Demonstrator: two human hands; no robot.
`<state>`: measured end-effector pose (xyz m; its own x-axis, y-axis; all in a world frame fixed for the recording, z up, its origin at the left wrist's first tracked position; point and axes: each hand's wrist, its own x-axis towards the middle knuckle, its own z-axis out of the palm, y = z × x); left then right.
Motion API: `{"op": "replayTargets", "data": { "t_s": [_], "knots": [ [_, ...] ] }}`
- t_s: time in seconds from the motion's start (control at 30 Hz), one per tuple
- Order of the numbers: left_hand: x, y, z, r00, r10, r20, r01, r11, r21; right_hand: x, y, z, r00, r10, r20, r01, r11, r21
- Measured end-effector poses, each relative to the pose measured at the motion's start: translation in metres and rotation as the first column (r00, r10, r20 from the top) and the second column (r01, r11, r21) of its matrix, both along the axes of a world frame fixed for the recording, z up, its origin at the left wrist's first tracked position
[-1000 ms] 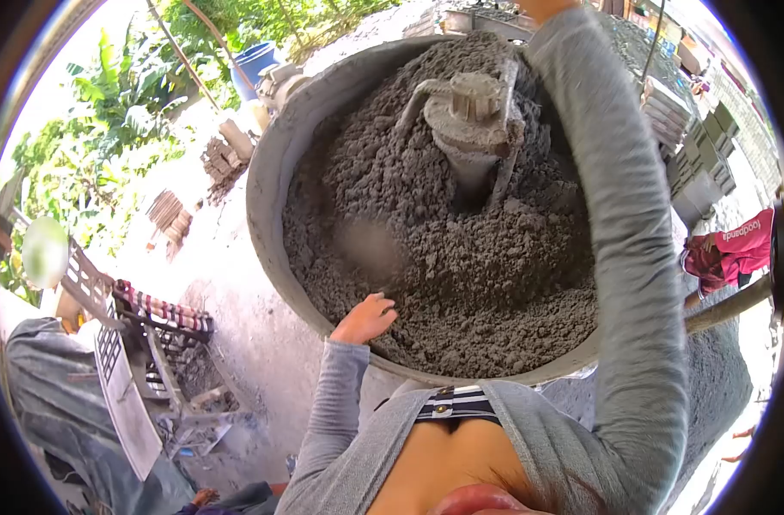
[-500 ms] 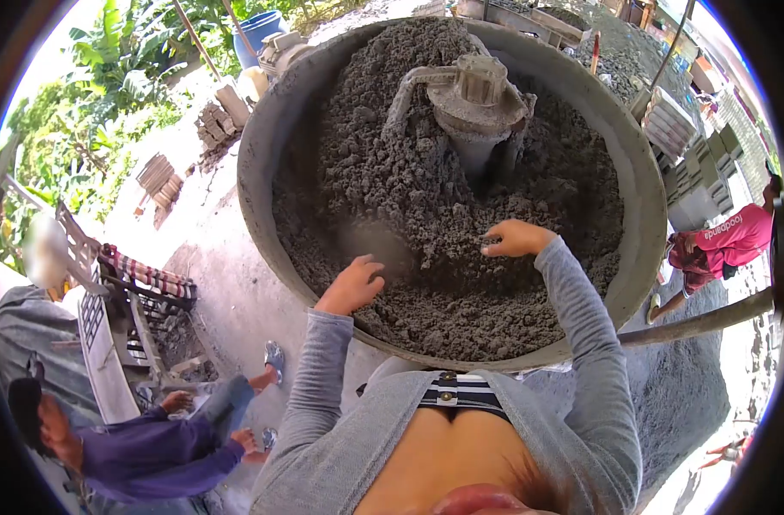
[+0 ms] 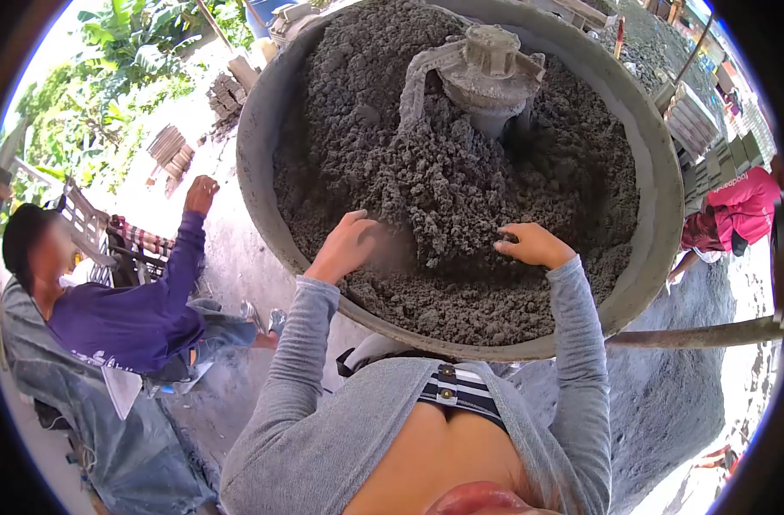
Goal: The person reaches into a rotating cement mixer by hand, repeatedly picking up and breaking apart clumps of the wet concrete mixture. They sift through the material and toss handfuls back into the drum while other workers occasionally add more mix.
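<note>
A large round metal pan (image 3: 662, 215) holds coarse dark grey mix (image 3: 461, 313), with a cement-caked hub and bent arm (image 3: 492, 73) standing in its upper part. Over the left front of the mix is my left hand (image 3: 347, 247), its fingers blurred and apart, with nothing seen in them. To the right, my right hand (image 3: 536, 245) hovers over the mix, thumb and fingers slightly apart and empty. Whether either hand touches the mix is hard to tell.
A person in purple (image 3: 130, 322) sits at the left, one hand raised near the pan. Another person in a pink shirt (image 3: 742, 206) is at the right edge. A wooden pole (image 3: 692, 336) meets the pan's lower right. Stacked blocks (image 3: 691, 120) stand at the upper right.
The view has shifted. The person in purple has sat more upright and raised a hand. My left hand has moved up a little, and the person in pink appears farther right.
</note>
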<state>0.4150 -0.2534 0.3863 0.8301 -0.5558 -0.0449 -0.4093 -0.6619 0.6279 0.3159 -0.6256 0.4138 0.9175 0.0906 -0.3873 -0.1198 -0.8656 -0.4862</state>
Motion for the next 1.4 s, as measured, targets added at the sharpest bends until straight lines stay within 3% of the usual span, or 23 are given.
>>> {"op": "replayTargets", "data": {
  "t_s": [0.07,0.17,0.2,0.37,0.43,0.47,0.6,0.7,0.77,0.8,0.87,0.97,1.1,1.17,1.23,1.3,1.4],
  "knots": [
    [0.000,0.003,-0.002,1.000,-0.004,0.012,0.004,1.000,-0.004,-0.001,0.004,-0.010,0.997,0.068,-0.030,-0.069,0.997,-0.040],
    [0.001,0.000,-0.003,0.998,-0.011,0.055,0.013,0.999,-0.030,0.005,0.016,-0.024,0.998,-0.001,-0.056,0.002,1.000,0.020],
    [0.001,0.001,-0.003,0.997,-0.014,0.078,0.017,0.999,-0.046,0.004,0.024,-0.023,0.996,0.061,0.058,-0.061,0.998,0.012],
    [-0.006,0.001,0.008,1.000,0.023,0.002,-0.023,0.992,-0.121,0.026,0.067,-0.029,0.971,0.197,0.135,-0.216,0.965,0.149],
    [-0.005,0.003,0.005,0.991,-0.007,0.135,0.022,0.994,-0.111,0.049,0.081,-0.028,0.947,0.263,0.184,-0.293,0.943,0.160],
    [-0.004,0.005,0.005,0.992,-0.004,0.128,0.019,0.993,-0.115,0.061,0.089,-0.018,0.953,0.254,0.167,-0.282,0.943,0.178],
    [0.002,0.010,0.012,0.974,0.074,0.215,-0.042,0.988,-0.151,0.135,0.103,-0.052,0.885,0.155,0.439,-0.247,0.956,0.158],
    [0.005,0.014,0.018,0.964,0.125,0.236,-0.075,0.975,-0.211,0.186,0.108,-0.086,0.852,-0.037,0.523,-0.027,0.993,0.115],
    [0.007,0.019,0.021,0.954,0.172,0.245,-0.099,0.953,-0.286,0.207,0.109,-0.109,0.847,-0.063,0.527,0.061,0.998,0.021],
    [0.008,0.020,0.018,0.944,0.187,0.272,-0.098,0.945,-0.311,0.208,0.108,-0.110,0.850,-0.054,0.524,0.055,0.998,0.013],
    [0.008,0.021,0.023,0.932,0.214,0.292,-0.105,0.931,-0.349,0.204,0.107,-0.103,0.940,-0.142,0.310,0.154,0.988,-0.013],
    [0.012,0.025,0.021,0.908,0.282,0.310,-0.132,0.894,-0.427,0.194,0.091,-0.088,0.951,-0.178,0.253,0.193,0.981,-0.035],
    [0.022,0.032,0.024,0.879,0.287,0.380,-0.098,0.890,-0.446,0.198,0.054,-0.097,0.936,-0.068,0.345,0.075,0.997,-0.008],
    [0.027,0.037,0.025,0.870,0.282,0.405,-0.077,0.888,-0.453,0.185,0.053,-0.063,0.993,-0.076,0.088,0.075,0.997,0.015],
    [0.035,0.051,0.024,0.842,0.344,0.415,-0.070,0.833,-0.549,0.181,0.044,-0.050,0.998,-0.056,0.036,0.055,0.998,0.007],
    [0.037,0.061,0.025,0.771,0.422,0.476,-0.050,0.787,-0.615,0.164,0.032,-0.050,0.998,-0.038,-0.041,0.033,0.993,-0.118],
    [0.042,0.085,0.030,0.687,0.485,0.541,-0.072,0.786,-0.614,0.133,0.022,-0.054,0.975,-0.211,-0.072,0.204,0.975,-0.092]
  ]
}}
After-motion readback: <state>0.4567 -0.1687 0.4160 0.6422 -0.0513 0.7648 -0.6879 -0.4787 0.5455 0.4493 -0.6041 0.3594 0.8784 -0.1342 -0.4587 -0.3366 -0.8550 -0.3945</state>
